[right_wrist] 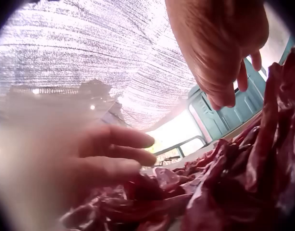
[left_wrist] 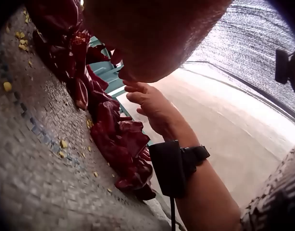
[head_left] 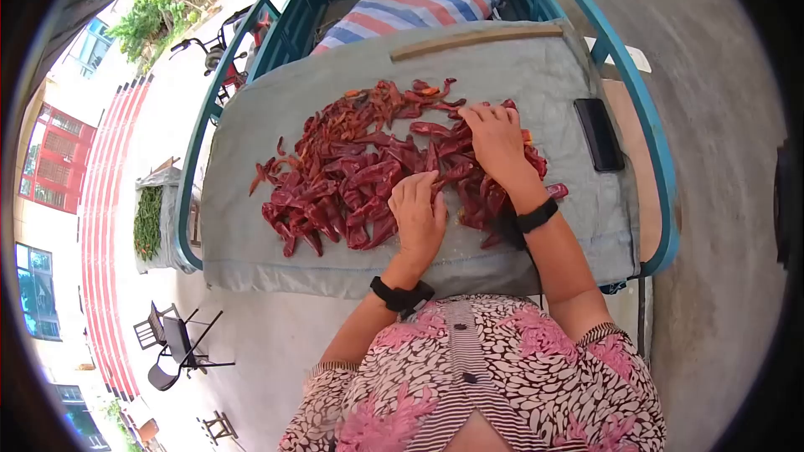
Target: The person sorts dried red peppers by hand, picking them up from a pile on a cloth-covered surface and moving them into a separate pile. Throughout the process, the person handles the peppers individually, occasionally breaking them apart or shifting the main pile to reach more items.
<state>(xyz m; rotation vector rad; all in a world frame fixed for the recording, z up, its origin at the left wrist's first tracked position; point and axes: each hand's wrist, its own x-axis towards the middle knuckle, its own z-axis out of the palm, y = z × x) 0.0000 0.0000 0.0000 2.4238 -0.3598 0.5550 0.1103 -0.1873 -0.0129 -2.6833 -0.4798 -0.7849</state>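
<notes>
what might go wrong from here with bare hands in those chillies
The left hand and right hand touch the dried chillies bare, so skin may burn. The phone lies on the cloth beside the pile; a wide sweep might nudge it. Loose chillies near the front edge could slip off.

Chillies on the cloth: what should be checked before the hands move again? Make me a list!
1. Red chillies all on the grey cloth: ok.
2. Left hand resting on the pile, fingers relaxed: ok.
3. Right hand at the pile, nothing pinched: ok.
4. Black phone apart from the chillies: ok.
5. Chillies lying in a single layer: not ok, many overlap.
</notes>
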